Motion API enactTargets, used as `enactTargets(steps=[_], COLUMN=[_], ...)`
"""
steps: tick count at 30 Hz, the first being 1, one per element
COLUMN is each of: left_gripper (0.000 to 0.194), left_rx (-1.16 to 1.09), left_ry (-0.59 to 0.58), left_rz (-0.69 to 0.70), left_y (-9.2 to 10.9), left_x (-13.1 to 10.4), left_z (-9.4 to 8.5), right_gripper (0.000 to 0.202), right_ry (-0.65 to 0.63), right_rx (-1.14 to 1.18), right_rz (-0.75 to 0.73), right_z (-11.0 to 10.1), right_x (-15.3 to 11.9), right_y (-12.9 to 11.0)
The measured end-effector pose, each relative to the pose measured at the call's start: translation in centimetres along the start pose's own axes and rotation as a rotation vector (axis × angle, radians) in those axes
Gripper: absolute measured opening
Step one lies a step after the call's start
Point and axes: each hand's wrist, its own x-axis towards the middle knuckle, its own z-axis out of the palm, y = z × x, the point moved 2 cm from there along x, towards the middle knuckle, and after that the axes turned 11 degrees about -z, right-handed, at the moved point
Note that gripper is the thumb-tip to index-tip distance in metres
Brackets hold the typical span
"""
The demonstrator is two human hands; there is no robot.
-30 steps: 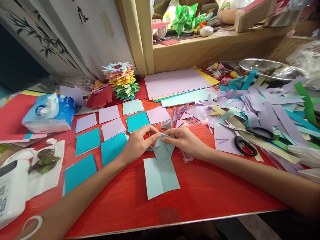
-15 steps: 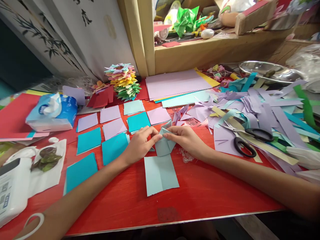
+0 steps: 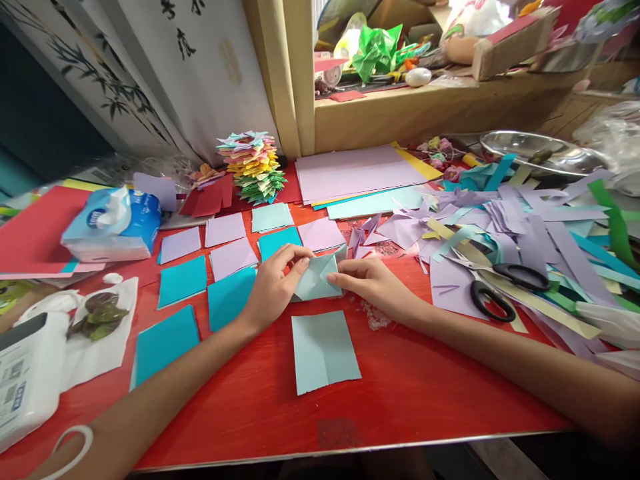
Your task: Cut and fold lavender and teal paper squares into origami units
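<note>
Between my two hands is a light blue paper (image 3: 317,278) with folded flaps, held just above the table. My left hand (image 3: 278,283) pinches its left side, thumb on top. At its right edge, my right hand (image 3: 373,283) grips a corner between thumb and fingers. A creased light blue square sheet (image 3: 326,352) with a ragged lower edge lies flat in front of it, untouched. To the left of my left hand are teal paper squares (image 3: 231,295) in small stacks, and lilac squares (image 3: 233,257) lie behind them.
Black-handled scissors (image 3: 500,283) lie on the right among heaped paper strips (image 3: 545,227). A tower of folded paper pieces (image 3: 255,167) stands at the back. Large lilac sheets (image 3: 360,173) lie behind my hands. A tissue pack (image 3: 113,223) and a white device (image 3: 30,373) occupy the left.
The folded paper has turned from an upright position with raised flaps to lying sideways and flatter. My left hand has moved slightly left; the creased sheet below now shows apart from the held paper.
</note>
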Motion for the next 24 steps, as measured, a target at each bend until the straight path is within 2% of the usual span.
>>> enactTargets(steps=[3,5,7,10,12,15,17,21,24], left_gripper=[0.018,0.018,0.023,0.04,0.041,0.038,0.043,0.045,0.046], left_rx=[0.002,-0.02,-0.078,-0.146,-0.153,-0.183,-0.225,-0.267,-0.269], left_ry=[-0.058,-0.071,-0.044,-0.059,-0.088,-0.082,-0.076,-0.082,-0.108], left_rz=[0.057,0.042,-0.015,-0.079,-0.099,-0.129,-0.135,-0.121,-0.137], left_y=[0.3,0.3,0.1,-0.2,-0.4,-0.5,-0.4,-0.5,-0.6], left_x=[0.0,-0.1,-0.1,-0.1,0.0,0.0,0.1,0.2,0.1], left_z=[0.0,0.0,-0.1,0.1,0.3,0.3,0.3,0.4,0.5], right_gripper=[0.026,0.026,0.026,0.024,0.024,0.025,0.026,0.025,0.024], right_ry=[0.005,0.032,0.117,0.273,0.231,0.013,-0.054,0.086,0.098], right_rx=[0.099,0.104,0.139,0.27,0.296,0.234,0.201,0.224,0.242], right_rz=[0.04,0.053,0.045,0.032,0.057,0.117,0.121,0.099,0.115], right_z=[0.1,0.0,-0.3,-0.6,-0.5,0.0,0.2,-0.1,-0.1], right_x=[0.0,0.0,0.0,0.0,0.1,0.0,0.0,0.1,0.1], right_y=[0.2,0.6,1.0,1.2,1.0,0.7,0.6,0.5,0.6])
